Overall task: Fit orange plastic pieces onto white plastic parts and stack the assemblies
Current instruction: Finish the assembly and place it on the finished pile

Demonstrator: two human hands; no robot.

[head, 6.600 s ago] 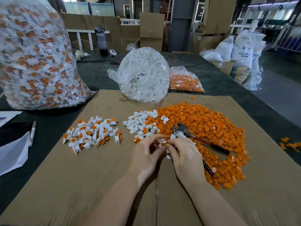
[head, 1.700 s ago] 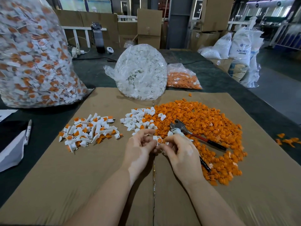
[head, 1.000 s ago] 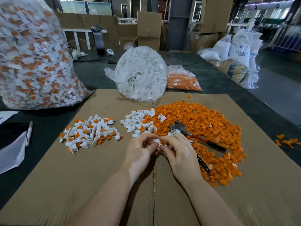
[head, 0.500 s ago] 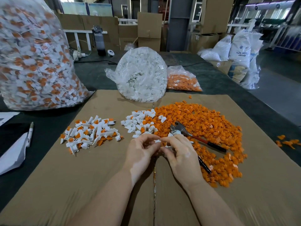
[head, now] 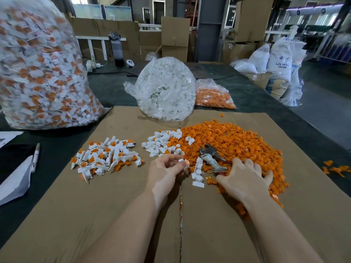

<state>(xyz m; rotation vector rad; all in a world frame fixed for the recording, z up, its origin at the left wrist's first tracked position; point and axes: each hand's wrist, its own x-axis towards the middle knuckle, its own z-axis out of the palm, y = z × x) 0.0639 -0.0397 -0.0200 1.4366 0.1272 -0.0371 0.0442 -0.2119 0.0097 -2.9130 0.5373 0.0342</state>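
Left hand (head: pixel 164 172): pinching white part (head: pixel 183 163) with orange insert. Right hand (head: pixel 245 178): fingers spread, resting on orange pile (head: pixel 231 141). Assemblies (head: pixel 106 158): heaped left on cardboard (head: pixel 117 215)

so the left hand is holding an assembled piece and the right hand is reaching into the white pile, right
Not quite. The head view shows the right hand resting on the orange pile, not the white one. The left hand does hold an assembled piece in its fingers.

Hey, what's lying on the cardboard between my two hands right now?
In the head view, a short row of white parts lies between the left hand and right hand, beside the pliers.
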